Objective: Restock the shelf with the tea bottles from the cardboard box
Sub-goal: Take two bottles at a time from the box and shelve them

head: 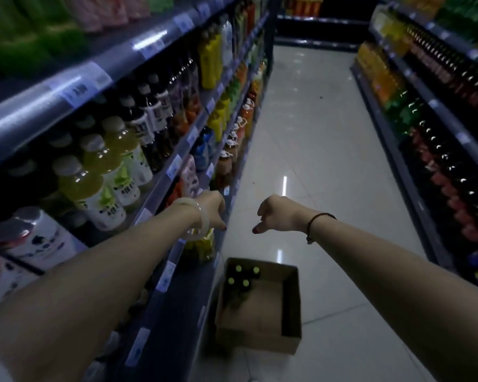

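Note:
An open cardboard box [261, 323] stands on the floor against the base of the left shelf [174, 307]. Several dark tea bottles [242, 279] with yellow-green caps stand in its far left corner. Both my arms reach forward above the box. My left hand [211, 209], with a pale bangle on the wrist, hangs at the shelf edge with its thumb pointing down and nothing visible in it. Just below that wrist a yellow-labelled bottle [202, 248] stands on the lower shelf. My right hand [273, 215] hangs over the aisle, fingers loosely curled and holding nothing.
The left shelf carries rows of yellow, dark and orange drink bottles [105, 172] with price tags along the rails. A second shelf of bottles [439, 128] lines the right side. A glossy tiled aisle floor [315, 139] runs between them to a far shelf [320, 20].

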### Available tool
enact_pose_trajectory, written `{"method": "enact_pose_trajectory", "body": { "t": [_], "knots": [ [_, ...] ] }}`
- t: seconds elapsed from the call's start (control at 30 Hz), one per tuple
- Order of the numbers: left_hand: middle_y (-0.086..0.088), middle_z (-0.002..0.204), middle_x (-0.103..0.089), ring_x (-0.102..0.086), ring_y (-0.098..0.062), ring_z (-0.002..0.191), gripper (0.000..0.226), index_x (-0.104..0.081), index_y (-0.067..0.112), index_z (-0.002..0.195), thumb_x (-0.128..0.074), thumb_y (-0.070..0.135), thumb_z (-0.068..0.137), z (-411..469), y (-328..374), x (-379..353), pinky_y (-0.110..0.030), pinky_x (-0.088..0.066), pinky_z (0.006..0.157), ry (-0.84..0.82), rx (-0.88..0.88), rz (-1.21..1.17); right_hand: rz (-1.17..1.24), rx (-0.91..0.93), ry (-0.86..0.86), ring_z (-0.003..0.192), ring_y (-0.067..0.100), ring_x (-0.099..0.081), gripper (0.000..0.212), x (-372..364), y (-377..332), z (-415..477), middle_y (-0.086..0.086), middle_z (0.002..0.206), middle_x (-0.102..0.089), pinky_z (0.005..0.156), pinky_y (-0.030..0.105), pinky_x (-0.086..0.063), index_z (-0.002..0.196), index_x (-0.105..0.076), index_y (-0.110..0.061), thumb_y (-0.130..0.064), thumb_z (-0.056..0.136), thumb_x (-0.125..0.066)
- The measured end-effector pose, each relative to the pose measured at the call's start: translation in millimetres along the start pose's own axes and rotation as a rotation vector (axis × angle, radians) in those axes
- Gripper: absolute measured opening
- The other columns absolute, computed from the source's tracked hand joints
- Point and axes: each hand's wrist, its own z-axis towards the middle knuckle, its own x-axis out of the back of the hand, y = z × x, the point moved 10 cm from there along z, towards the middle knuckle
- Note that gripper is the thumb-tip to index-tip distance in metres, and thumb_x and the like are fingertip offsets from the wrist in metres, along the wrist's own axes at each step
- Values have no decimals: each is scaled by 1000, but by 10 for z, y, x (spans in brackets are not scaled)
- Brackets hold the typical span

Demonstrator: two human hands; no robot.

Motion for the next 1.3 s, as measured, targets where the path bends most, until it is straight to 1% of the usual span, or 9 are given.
{"method": "enact_pose_trajectory", "body": {
  "t": [0.17, 0.3, 0.4, 0.57, 0.67, 0.77, 0.93, 1.2, 1.3],
  "knots": [
    [-16, 104, -69, -65, -30, 96, 35, -67, -3, 100, -73, 22, 77, 448, -114, -501, -32, -50, 77, -44, -7, -15, 9, -48, -48, 117, 28, -56, 67, -359, 398, 373, 12, 131, -59, 98, 36, -48, 132, -52, -3, -33, 77, -75],
    [-21, 105, -64, -62, -34, 99, 36, -65, -4, 102, -73, 20, 76, 790, -269, -1034, -36, -50, 79, -70, 8, -39, -10, -69, -92, 117, 28, -56, 64, -806, 750, 669, 12, 130, -59, 97, 34, -47, 131, -52, -3, -32, 78, -74],
    [-23, 94, -63, -64, -36, 94, 37, -65, -4, 95, -75, 23, 71, 1032, -430, -1490, -36, -49, 74, -100, 7, -45, -48, -59, -108, 118, 29, -55, 63, -1173, 983, 898, 13, 130, -59, 95, 31, -45, 132, -51, -3, -30, 79, -73],
    [-19, 107, -65, -63, -33, 98, 40, -64, -2, 103, -76, 24, 74, 1447, -685, -2300, -32, -47, 73, -137, -3, -31, -63, -58, -141, 115, 29, -58, 58, -1889, 1397, 1374, 13, 125, -62, 95, 34, -49, 129, -55, -3, -27, 79, -72],
    [-13, 111, -65, -63, -30, 101, 43, -63, 3, 114, -74, 23, 77, 1714, -875, -2828, -34, -53, 84, -158, 2, -22, -70, -64, -138, 98, 30, -62, 44, -2346, 1662, 1671, 14, 106, -68, 81, 36, -52, 111, -63, 0, -25, 76, -73],
    [-14, 111, -65, -64, -29, 100, 39, -64, 5, 111, -73, 22, 77, 1984, -1077, -3320, -37, -55, 85, -155, -17, 7, -80, -74, -132, 86, 26, -57, 38, -2805, 1921, 1955, 11, 96, -63, 66, 28, -41, 103, -62, -4, -27, 75, -74],
    [-14, 102, -67, -65, -29, 94, 26, -67, 3, 96, -72, 19, 76, 2426, -1388, -4057, -37, -55, 79, -141, -42, 43, -52, -84, -104, 100, 29, -62, 45, -3480, 2333, 2439, 14, 110, -66, 71, 26, -43, 112, -61, -4, -25, 75, -75],
    [-12, 95, -63, -64, -27, 91, 22, -63, 4, 95, -70, 19, 80, 3038, -1968, -5059, -36, -54, 80, -132, -12, -1, -94, -64, -102, 99, 30, -62, 42, -4390, 2865, 3167, 12, 102, -64, 71, 30, -48, 107, -61, -4, -26, 74, -74],
    [-17, 107, -66, -63, -30, 100, 35, -63, 0, 111, -69, 18, 82, 3238, -2110, -5327, -38, -53, 88, -113, 6, -24, -108, -57, -100, 90, 25, -58, 39, -4651, 3015, 3349, 8, 92, -58, 69, 28, -44, 106, -61, -3, -26, 76, -72]
  ]
}}
